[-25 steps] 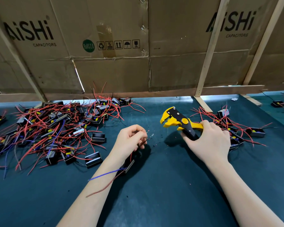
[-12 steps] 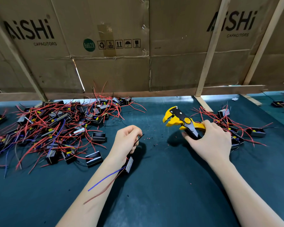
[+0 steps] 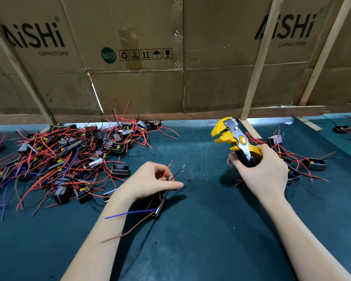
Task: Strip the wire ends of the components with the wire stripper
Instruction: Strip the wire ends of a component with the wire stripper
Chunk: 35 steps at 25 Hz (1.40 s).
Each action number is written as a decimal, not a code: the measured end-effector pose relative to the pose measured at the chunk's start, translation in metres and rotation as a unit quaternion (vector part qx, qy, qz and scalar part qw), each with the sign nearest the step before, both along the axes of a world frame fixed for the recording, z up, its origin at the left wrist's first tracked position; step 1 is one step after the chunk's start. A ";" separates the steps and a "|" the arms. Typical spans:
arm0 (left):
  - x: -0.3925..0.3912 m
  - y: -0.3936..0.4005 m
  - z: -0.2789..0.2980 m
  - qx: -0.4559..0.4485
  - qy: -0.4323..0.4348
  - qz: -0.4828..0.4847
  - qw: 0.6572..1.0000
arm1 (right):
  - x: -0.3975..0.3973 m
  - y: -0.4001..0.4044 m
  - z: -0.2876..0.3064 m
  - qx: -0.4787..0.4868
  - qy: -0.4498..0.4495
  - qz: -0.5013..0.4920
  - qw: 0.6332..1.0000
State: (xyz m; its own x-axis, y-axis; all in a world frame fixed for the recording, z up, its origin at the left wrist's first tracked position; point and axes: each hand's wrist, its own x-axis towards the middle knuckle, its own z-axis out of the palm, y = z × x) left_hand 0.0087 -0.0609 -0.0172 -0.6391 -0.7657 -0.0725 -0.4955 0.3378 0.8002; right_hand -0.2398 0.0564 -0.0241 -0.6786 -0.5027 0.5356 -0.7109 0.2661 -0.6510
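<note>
Pinching a component's red wire (image 3: 166, 171) above the table (image 3: 190, 240), the left hand (image 3: 148, 183) presents it; the right hand (image 3: 263, 171) grips the wire stripper (image 3: 234, 141), which probably must next close over that end.

A dark teal surface (image 3: 190, 250) fills the lower frame. At left lies a big tangled heap of components (image 3: 65, 155) with red wires; a smaller cluster (image 3: 304, 161) sits at right. Tiny insulation scraps (image 3: 190, 178) dot the middle.
</note>
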 end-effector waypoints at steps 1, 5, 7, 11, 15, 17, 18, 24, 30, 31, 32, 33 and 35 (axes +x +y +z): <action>-0.001 0.001 0.000 0.009 -0.001 -0.008 1.000 | -0.002 0.001 0.001 -0.024 -0.014 0.002 1.000; -0.028 0.026 -0.001 0.064 0.211 0.000 0.975 | -0.012 0.004 0.004 -0.103 -0.042 0.031 0.993; -0.038 0.036 -0.004 0.107 0.271 -0.045 0.956 | -0.015 0.004 0.005 -0.131 -0.047 0.041 0.989; -0.036 0.030 -0.004 0.091 0.228 -0.051 0.968 | -0.026 0.009 0.007 -0.165 -0.038 0.025 0.985; -0.022 0.015 0.003 -0.070 0.219 0.070 0.971 | -0.022 0.008 0.003 -0.156 -0.027 0.038 0.987; -0.006 0.004 0.008 -0.230 0.171 0.167 0.943 | -0.018 0.005 0.003 -0.151 -0.014 0.057 0.987; 0.004 -0.003 0.010 -0.302 0.136 0.222 0.917 | -0.015 0.005 0.003 -0.150 -0.006 0.069 0.986; 0.060 -0.034 0.010 -0.264 -0.109 0.472 0.834 | 0.019 0.003 0.001 -0.162 -0.058 0.240 0.955; 0.081 -0.042 0.001 -0.204 -0.247 0.445 0.836 | 0.035 -0.003 -0.007 -0.051 -0.190 0.374 0.906; 0.081 -0.042 0.001 -0.205 -0.228 0.448 0.840 | 0.037 -0.004 -0.008 -0.042 -0.217 0.384 0.897; 0.081 -0.043 0.001 -0.201 -0.203 0.454 0.844 | 0.038 -0.004 -0.008 -0.038 -0.243 0.385 0.890; 0.079 -0.043 0.001 -0.197 -0.180 0.461 0.846 | 0.036 -0.005 -0.008 -0.040 -0.266 0.379 0.885; 0.074 -0.044 0.001 -0.197 -0.152 0.478 0.842 | 0.032 -0.006 -0.007 -0.054 -0.305 0.359 0.881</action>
